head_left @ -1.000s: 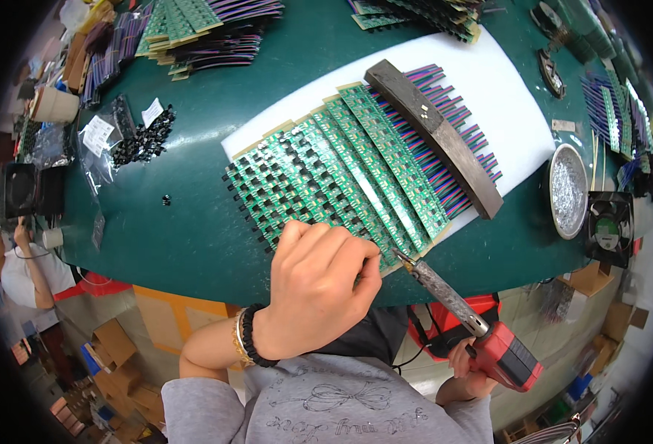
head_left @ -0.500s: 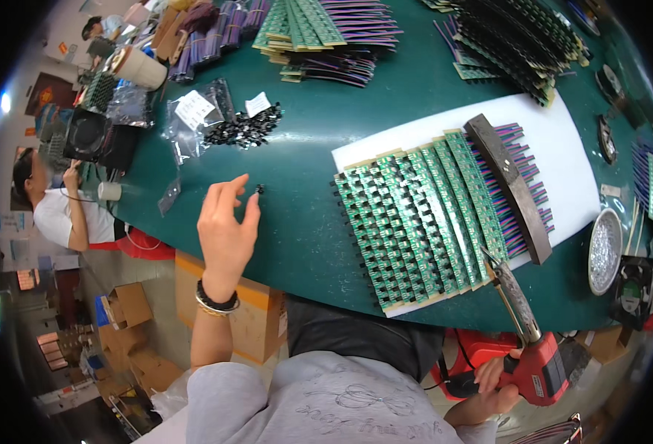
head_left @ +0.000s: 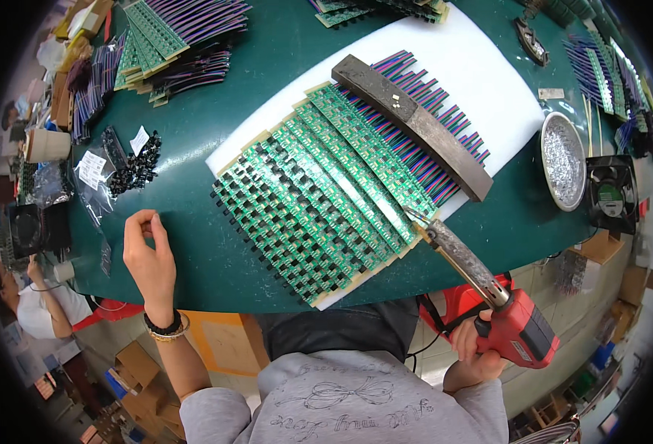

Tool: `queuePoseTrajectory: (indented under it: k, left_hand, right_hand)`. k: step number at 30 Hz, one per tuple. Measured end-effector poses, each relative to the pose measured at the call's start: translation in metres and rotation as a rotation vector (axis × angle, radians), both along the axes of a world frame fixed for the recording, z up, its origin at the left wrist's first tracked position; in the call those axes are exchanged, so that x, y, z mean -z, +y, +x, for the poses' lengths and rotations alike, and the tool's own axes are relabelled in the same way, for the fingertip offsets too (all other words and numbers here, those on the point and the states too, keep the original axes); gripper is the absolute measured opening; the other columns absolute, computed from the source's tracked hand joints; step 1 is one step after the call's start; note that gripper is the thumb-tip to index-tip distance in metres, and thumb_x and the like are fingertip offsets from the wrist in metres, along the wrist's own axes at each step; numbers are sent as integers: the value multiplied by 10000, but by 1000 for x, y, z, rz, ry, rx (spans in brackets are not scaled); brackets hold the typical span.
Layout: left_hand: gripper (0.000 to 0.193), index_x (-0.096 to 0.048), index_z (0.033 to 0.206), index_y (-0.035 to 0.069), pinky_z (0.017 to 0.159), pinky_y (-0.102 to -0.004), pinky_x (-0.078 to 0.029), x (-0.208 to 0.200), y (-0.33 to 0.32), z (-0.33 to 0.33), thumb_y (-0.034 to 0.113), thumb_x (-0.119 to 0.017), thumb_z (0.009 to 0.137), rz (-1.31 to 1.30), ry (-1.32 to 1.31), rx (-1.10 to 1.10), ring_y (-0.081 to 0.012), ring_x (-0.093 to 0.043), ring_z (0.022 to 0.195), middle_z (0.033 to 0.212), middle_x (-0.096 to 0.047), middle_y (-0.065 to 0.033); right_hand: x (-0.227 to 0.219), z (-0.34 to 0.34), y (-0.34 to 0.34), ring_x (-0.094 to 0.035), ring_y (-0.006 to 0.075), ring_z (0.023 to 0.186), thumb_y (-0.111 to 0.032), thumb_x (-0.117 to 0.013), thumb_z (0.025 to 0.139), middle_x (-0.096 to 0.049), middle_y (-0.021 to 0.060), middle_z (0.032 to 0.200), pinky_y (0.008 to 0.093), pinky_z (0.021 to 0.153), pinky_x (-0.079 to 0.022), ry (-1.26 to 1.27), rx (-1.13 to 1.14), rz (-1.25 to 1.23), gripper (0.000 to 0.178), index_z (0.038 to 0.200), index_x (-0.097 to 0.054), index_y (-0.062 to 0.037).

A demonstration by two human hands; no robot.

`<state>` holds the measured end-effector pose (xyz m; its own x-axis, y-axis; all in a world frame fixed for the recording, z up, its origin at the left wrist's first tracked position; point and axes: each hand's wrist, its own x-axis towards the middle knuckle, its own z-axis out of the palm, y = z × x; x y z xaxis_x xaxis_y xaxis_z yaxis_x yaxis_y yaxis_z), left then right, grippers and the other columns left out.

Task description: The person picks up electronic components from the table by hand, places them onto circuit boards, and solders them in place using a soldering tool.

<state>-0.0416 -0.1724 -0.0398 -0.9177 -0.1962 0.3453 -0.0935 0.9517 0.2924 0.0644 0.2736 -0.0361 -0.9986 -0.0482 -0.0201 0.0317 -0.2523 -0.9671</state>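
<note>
My right hand [head_left: 478, 348] grips the handle of a red soldering gun [head_left: 522, 329] at the lower right. Its long metal barrel slants up to the left, and the tip lies at the right end of the rows of green circuit boards [head_left: 341, 170]. Small black components [head_left: 267, 211] stand in rows on the nearer boards; the farther boards are bare of them. On the left, my left hand [head_left: 149, 259] is over the green table with thumb and forefinger brought together; what lies between them is too small to make out. Past it lies a heap of loose black components [head_left: 137, 166].
A dark metal bar [head_left: 415, 122] weighs down the boards' coloured wires on a white foam sheet [head_left: 489, 81]. To the right are a bowl of shiny bits [head_left: 563, 163] and a fan [head_left: 612, 194]. Wired boards [head_left: 160, 33] are stacked at the far left. Another person [head_left: 38, 303] sits at the left.
The view has turned, so the boards appear farther left. My left thumb and forefinger, apart before beside a small black component, have closed together. My right hand keeps hold of the soldering gun.
</note>
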Motion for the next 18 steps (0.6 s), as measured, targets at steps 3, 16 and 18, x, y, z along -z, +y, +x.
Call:
queuePoseTrajectory:
  k: [3,16,18]
  left_hand:
    - [55,-598,979,-30,667,-297,-481,-16,19,-4,11,-569,957,107,55,-115,-161,-563,722,919,-612,-98]
    - [270,-674,993,-56,626,-314,-546,-37,224,36,-140,-713,739,988,-131,908,-258,-673,728,853,-692,-139]
    - [265,-673,991,-53,628,-318,-547,-38,225,37,-135,-717,743,1003,-128,875,-255,-673,724,852,-695,-139]
  right_hand:
    - [-1,-3,-4,-461,135,423,-565,-685,866,-458,-20,536,301,451,-416,-29,74,-20,791,1328,-419,19]
    - [-26,-29,-50,-617,108,660,43,-631,853,-664,74,766,206,596,-470,-148,95,48,92,918,-691,19]
    - [-26,-29,-51,-605,106,645,61,-637,827,-658,74,753,214,576,-456,-171,124,83,92,886,-694,20]
